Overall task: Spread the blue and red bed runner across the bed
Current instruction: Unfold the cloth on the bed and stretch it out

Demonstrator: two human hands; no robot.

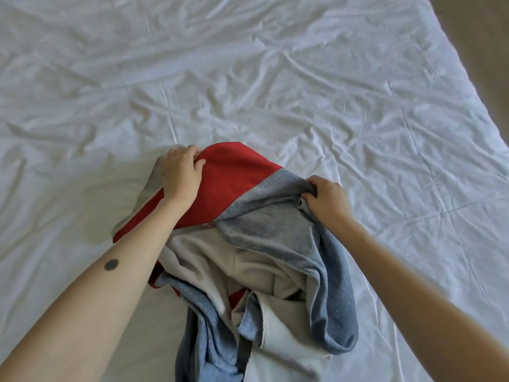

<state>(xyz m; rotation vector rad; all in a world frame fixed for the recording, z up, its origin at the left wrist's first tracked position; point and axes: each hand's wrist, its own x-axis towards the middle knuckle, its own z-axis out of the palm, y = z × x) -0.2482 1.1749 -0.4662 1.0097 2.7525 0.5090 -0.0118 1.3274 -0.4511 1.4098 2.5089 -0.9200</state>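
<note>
The blue and red bed runner (248, 221) lies bunched in a heap on the near middle of the bed (303, 92), which is covered by a wrinkled white sheet. Its pale lining shows in the folds. My left hand (180, 172) grips the red part at the heap's far left edge. My right hand (326, 198) pinches the blue part at the far right edge. Both forearms reach in from the bottom corners. The runner's near end runs out of view at the bottom.
The bed's right edge (468, 78) slants from the top right downward, with brown floor (487, 37) beyond it. Creased white sheet stretches to the left, right and far side of the heap.
</note>
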